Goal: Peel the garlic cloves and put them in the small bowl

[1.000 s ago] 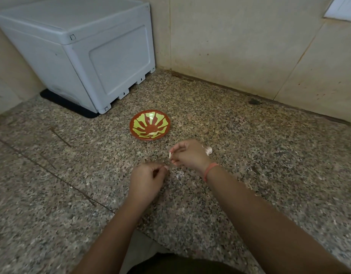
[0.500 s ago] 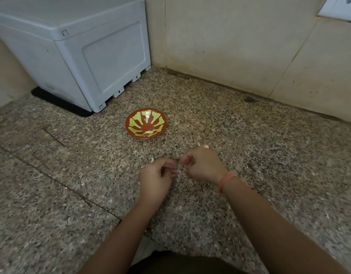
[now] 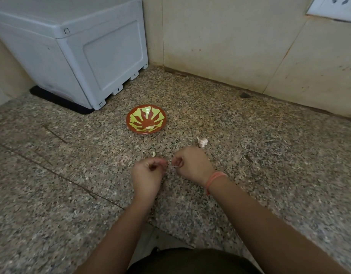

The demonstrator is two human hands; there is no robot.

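Right hand [image 3: 190, 165] curled, pinches small pale garlic clove [image 3: 175, 166]. Left hand [image 3: 149, 173] curled, contents unclear. Red-and-green painted small bowl [image 3: 160, 115] straight ahead, nearer to left hand.

The surface [image 3: 269, 155] was speckled brown-grey granite with a thin dark seam [image 3: 72, 181] across its left part. Beige tiled walls [image 3: 220, 40] met in a corner behind. A pale grey plastic box [image 3: 75, 46] stood back left on a black mat [image 3: 58, 100]; a white socket plate [image 3: 334, 5] showed upper right.
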